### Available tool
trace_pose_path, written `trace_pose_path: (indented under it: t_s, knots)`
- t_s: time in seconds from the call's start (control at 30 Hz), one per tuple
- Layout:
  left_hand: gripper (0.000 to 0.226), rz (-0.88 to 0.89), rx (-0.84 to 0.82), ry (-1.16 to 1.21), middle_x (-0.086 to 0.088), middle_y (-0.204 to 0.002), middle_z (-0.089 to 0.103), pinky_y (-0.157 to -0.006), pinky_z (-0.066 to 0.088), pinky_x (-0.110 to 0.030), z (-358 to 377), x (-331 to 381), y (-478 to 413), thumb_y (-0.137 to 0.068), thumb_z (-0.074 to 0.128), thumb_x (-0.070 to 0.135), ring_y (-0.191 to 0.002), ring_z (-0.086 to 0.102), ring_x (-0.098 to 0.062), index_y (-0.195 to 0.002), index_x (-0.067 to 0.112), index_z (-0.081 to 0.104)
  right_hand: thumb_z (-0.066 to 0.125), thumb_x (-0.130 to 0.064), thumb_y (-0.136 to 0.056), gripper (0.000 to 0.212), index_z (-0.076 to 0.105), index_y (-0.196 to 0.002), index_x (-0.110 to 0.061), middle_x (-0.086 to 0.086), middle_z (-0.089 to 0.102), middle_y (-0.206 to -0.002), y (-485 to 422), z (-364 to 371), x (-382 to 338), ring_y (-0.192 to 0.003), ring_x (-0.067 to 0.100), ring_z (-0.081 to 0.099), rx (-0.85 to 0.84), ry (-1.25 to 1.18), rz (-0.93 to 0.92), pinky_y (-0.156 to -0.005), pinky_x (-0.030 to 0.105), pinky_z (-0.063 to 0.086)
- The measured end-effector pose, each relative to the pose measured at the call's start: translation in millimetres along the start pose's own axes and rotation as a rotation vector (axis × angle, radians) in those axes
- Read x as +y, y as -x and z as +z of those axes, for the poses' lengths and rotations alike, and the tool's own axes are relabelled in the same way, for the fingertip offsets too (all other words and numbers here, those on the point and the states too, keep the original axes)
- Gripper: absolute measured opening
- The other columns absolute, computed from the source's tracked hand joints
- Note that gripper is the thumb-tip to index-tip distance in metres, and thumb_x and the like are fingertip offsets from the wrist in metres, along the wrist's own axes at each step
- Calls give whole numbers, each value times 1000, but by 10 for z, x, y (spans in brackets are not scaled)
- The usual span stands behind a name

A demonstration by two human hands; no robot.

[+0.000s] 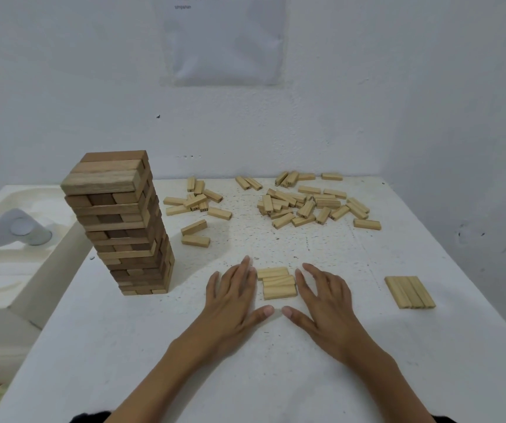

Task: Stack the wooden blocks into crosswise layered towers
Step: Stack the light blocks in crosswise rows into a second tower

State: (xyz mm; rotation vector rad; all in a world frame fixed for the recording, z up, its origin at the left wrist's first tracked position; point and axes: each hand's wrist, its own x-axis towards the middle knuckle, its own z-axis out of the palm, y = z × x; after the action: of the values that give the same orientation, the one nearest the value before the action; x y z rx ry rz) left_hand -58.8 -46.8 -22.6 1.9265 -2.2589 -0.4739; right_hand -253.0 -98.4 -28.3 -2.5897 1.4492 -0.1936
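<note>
Three pale wooden blocks (277, 283) lie side by side in a flat row at the table's middle front. My left hand (234, 300) lies flat with straight fingers against the row's left ends. My right hand (325, 297) lies flat the same way against its right ends, so the row sits between both palms. A second flat row of pale blocks (409, 292) lies to the right. Several loose pale blocks (306, 203) are scattered at the back, with a smaller heap (195, 203) to their left. A tall crosswise tower of darker blocks (123, 221) stands at the left.
The white table (245, 377) meets a white wall at the back and right. A white foam tray (7, 239) with a grey rounded object sits off the table's left edge. Two single blocks (194, 235) lie near the tower's right side.
</note>
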Motion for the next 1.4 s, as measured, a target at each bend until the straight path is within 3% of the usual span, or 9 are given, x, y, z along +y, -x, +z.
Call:
trace_pose_path:
  t_s: [0.07, 0.13, 0.33, 0.47, 0.57, 0.7, 0.9, 1.23, 1.4]
  knots:
    - [112, 15, 10, -14, 6, -148, -37, -112, -23, -34, 8, 14, -28, -53, -29, 85, -137, -30, -6, -143, 18, -27, 4, -64, -94, 81, 54, -128, -10, 12, 52, -133, 9, 71, 21, -117, 23, 33, 66, 51, 12, -97, 45, 38]
    - [104, 29, 22, -26, 7, -149, -35, -111, -22, -34, 19, 18, -42, -55, -29, 83, -139, -26, -7, -138, 20, -31, 9, -55, -99, 69, 57, -123, -10, 10, 57, -125, 18, 116, 13, -111, 23, 40, 76, 66, 29, -92, 45, 45]
    - [98, 27, 53, -72, 4, -156, -21, -112, -19, -33, 41, 0, -77, -70, -18, 76, -141, -19, -9, -149, 19, -15, 2, -61, -94, 80, 54, -128, -10, 8, 53, -130, -13, 96, -24, -114, 21, 37, 97, 53, -21, -94, 45, 44]
    - [96, -1, 96, 22, 7, -157, -4, -115, -8, -32, -3, -65, -93, -72, 11, 80, -140, -10, -7, -151, 26, 3, -21, -86, -58, 114, 10, -149, -25, -10, 14, -151, -38, 12, 70, -132, 9, 12, 38, -125, -35, -108, 28, 13]
    - [95, 9, 154, 153, 12, -152, 14, -112, 3, -27, -17, -152, -157, -66, 27, 82, -139, 5, -9, -148, 35, 16, 11, -93, -56, 109, 14, -147, -33, -15, 20, -146, -140, -17, 117, -123, -1, 12, 57, -259, -77, -98, 21, 14]
    - [82, 65, 219, 212, 17, -137, 33, -105, 8, -22, -46, -178, -274, -64, 38, 80, -130, 21, -3, -135, 39, 41, 41, -80, -56, 89, 43, -135, -37, -19, 37, -129, -307, -21, 176, -114, -3, 22, 77, -356, -115, -92, 21, 15]
    - [73, 111, 241, 275, 21, -125, 40, -100, 15, -24, -77, -234, -319, -63, 47, 76, -119, 29, 0, -123, 37, 54, 50, -75, -58, 74, 56, -121, -37, -24, 44, -107, -372, -23, 174, -104, 0, 34, 114, -439, -149, -87, 22, 19]
    - [73, 120, 280, 292, 21, -122, 47, -97, 21, -26, -40, -301, -362, -60, 53, 77, -116, 37, -1, -120, 34, 58, 50, -73, -61, 82, 47, -133, -34, -17, 54, -115, -354, 42, 154, -105, 3, 40, 174, -467, -136, -89, 25, 23]
    - [72, 133, 265, 296, 22, -120, 48, -95, 21, -25, -79, -321, -372, -61, 55, 75, -116, 36, 0, -120, 35, 59, 75, -50, -67, 80, 44, -137, -29, -24, 54, -114, -279, 46, 103, -104, 4, 43, 227, -486, -94, -95, 30, 31]
